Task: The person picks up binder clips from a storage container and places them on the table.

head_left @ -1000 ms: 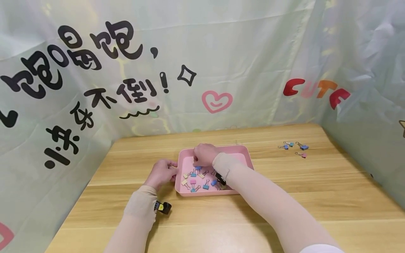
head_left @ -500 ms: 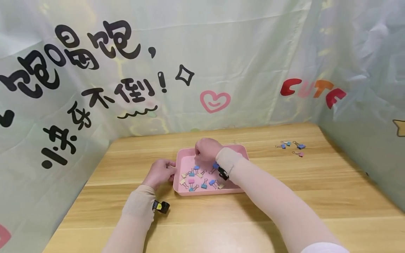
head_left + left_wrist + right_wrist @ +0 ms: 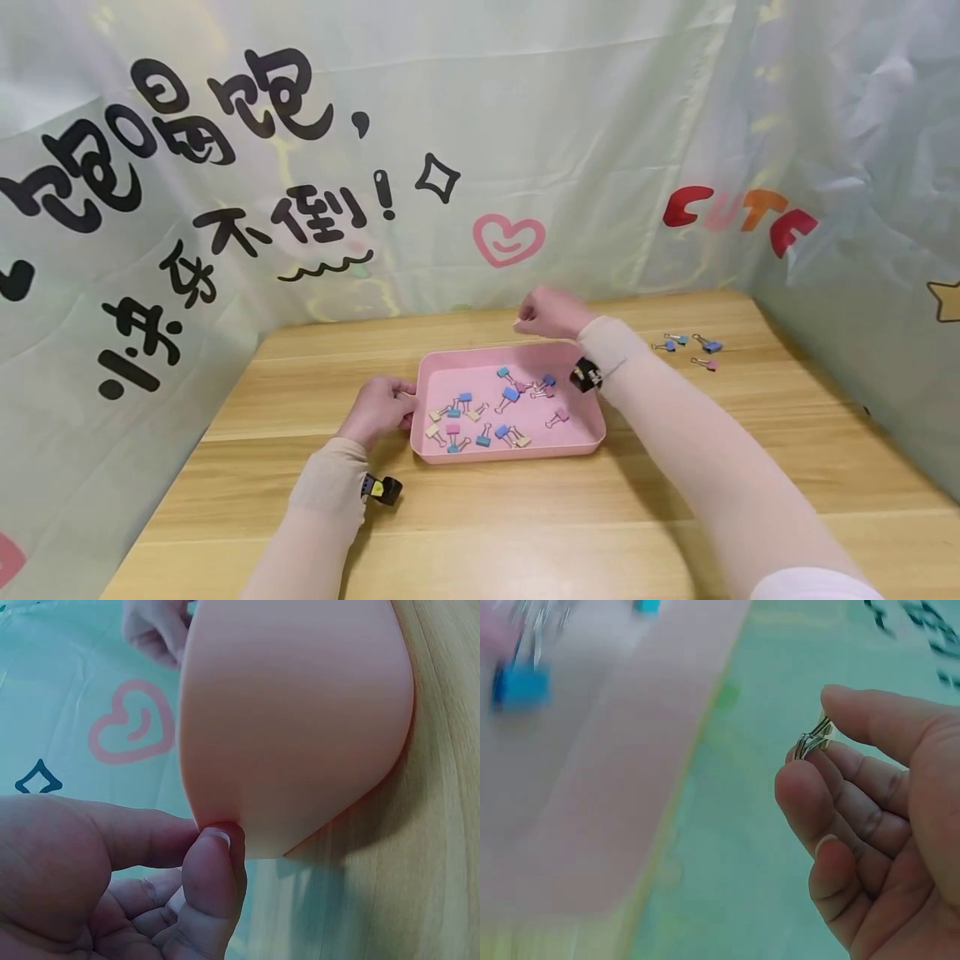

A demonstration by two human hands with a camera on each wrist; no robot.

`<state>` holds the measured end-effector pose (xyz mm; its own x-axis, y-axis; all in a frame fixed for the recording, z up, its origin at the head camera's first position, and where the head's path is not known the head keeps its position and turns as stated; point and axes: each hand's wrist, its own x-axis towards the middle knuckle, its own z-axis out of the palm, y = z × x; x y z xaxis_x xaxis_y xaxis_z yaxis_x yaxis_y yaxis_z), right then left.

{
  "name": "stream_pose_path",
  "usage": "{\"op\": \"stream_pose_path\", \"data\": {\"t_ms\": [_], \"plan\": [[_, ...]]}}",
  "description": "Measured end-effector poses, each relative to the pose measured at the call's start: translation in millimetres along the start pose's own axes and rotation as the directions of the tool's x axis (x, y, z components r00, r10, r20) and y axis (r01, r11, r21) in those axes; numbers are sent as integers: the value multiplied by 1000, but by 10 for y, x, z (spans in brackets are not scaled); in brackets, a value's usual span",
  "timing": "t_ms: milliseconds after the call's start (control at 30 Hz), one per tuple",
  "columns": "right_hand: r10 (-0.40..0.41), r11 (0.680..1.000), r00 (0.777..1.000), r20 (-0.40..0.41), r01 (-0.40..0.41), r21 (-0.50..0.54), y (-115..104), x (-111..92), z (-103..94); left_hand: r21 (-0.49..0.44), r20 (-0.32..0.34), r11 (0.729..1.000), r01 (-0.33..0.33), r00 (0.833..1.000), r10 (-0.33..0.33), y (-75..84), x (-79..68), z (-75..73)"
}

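Observation:
A shallow pink tray (image 3: 480,454) lies on the wooden table, with several small binder clips in blue, teal, pink and pale yellow scattered inside it. At its left end is my left hand (image 3: 378,410); in the left wrist view its thumb and forefinger hold the tray's edge. My right hand (image 3: 555,313) is raised over the tray's far right edge. Between its thumb and fingers it pinches a small binder clip (image 3: 817,738) with metal handles and a pale yellow body, mostly hidden by the fingers.
Beyond the tray to the right, several blue, teal and pink binder clips (image 3: 707,343) lie in a loose group on the table (image 3: 480,525). A pale printed curtain (image 3: 585,167) hangs behind the table and along both sides.
My right hand has risen from inside the tray and moved right and away, past its far edge, with a clip in its fingers. My left hand has stayed at the tray's left end.

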<state>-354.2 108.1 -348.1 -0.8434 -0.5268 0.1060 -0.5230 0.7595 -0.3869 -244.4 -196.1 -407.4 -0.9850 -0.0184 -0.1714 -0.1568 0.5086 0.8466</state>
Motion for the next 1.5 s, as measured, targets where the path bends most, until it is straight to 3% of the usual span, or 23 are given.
{"op": "stream_pose_path", "data": {"t_ms": [267,600,967,1500], "plan": [[139,990,990,-29,-138,35,741,-390,-314,-9,2,1000,4,1000,-4,14,25,3],[227,972,974,16,-226,-63,1419,-987,-304,-9,9,1000,10,1000,-10,32,21,0],[253,962,967,-3,-252,-108,1597,-1357,-232,-4,1,1000,13,1000,-13,11,34,-6],[257,953,966,-7,-255,-167,1692,-1455,-183,15,-2,1000,14,1000,-13,-4,19,-1]]}}
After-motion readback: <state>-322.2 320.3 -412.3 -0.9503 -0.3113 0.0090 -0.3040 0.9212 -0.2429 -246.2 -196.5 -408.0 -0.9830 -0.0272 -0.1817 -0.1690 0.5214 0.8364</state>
